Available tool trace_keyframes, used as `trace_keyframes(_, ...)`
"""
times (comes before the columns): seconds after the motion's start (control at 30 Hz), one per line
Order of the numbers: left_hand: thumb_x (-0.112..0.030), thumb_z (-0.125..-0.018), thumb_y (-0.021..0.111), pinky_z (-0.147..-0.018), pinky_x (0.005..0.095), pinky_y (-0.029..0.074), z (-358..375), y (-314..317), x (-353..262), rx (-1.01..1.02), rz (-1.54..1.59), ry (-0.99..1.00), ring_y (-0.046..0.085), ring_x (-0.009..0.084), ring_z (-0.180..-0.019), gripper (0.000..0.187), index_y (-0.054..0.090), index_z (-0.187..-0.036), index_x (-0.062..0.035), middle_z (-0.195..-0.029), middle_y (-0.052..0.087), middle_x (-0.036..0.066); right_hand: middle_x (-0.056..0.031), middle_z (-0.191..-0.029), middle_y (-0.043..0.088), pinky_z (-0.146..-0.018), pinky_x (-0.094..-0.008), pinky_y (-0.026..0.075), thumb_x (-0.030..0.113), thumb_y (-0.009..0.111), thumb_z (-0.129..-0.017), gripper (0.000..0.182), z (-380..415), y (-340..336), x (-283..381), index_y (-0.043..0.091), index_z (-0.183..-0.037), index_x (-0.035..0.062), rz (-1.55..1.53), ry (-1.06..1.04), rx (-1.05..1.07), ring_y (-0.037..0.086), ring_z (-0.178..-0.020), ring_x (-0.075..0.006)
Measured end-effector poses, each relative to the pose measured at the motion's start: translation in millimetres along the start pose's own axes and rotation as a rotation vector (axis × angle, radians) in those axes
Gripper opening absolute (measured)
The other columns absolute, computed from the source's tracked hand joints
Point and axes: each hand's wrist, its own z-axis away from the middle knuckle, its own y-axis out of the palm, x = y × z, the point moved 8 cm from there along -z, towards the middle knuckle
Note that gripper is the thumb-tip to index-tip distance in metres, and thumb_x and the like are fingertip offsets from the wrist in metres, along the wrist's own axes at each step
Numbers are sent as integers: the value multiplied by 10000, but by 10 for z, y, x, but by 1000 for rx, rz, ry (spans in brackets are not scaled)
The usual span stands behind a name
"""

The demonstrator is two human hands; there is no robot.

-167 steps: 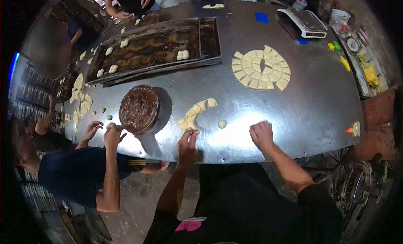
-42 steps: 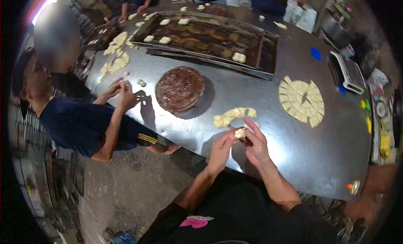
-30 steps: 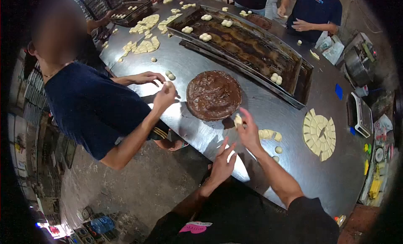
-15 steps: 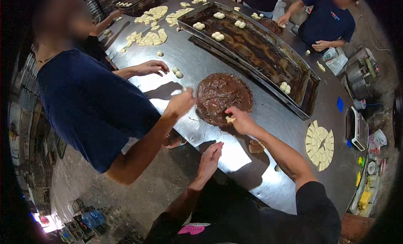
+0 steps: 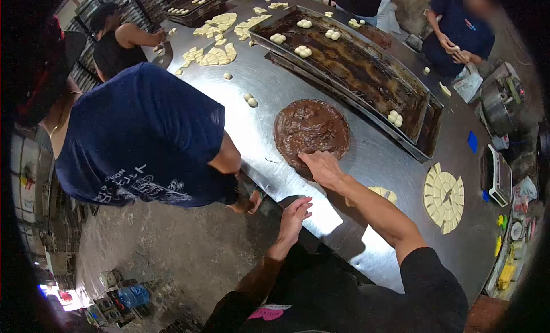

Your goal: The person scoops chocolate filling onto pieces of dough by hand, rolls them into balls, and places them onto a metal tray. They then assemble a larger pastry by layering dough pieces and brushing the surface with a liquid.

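My right hand (image 5: pixel 321 168) lies knuckles up on the near edge of the round brown chocolate disc (image 5: pixel 312 126), fingers curled down. The small dough piece it carried is hidden beneath them. My left hand (image 5: pixel 295 211) rests on the steel table's (image 5: pixel 366 161) near edge with its fingers spread, holding nothing. A short strip of cut dough (image 5: pixel 382 192) lies on the table just right of my right forearm.
A person in a blue shirt (image 5: pixel 143 138) bends over at the table's left edge. A long dark baking tray (image 5: pixel 366 75) holds clusters of dough balls behind the disc. A circle of cut dough squares (image 5: pixel 444 198) and a scale (image 5: pixel 497 175) sit right. Other people stand at the far edge.
My right hand has settled lower on the chocolate disc's edge and now covers the dough piece. The person in blue has pulled their arms off the table and turned away.
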Motion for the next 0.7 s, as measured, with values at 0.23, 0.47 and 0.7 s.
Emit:
trace_keyframes(0.23, -107, -926, 496, -860, 360, 504, -195, 112, -175, -39, 221, 31, 569, 216, -1058, 275, 554, -1148, 45, -1129, 582, 113, -126, -999, 617, -706, -328, 516, -36, 433, -829, 407, 275, 111, -280, 499, -1230, -18, -1171, 670, 107, 619, -870, -189)
trace_keyframes(0.47, -43, -899, 546, -821, 325, 509, 36, 399, -350, 23, 187, 152, 605, 175, -895, 129, 564, -1007, 25, -982, 597, 100, -151, -1109, 591, -827, -338, 548, -92, 439, -790, 464, 1203, -47, 88, 489, -1250, -52, -1965, 748, -10, 613, -973, -228)
trace_keyframes(0.7, -54, -904, 562, -799, 349, 524, 366, 703, -381, -21, 206, 117, 608, 181, -933, 197, 547, -1074, 45, -1007, 619, 106, -166, -1163, 568, -891, -366, 504, -85, 443, -819, 446, 1738, -118, 107, 473, -1263, -58, -1672, 803, -330, 564, -1094, -266)
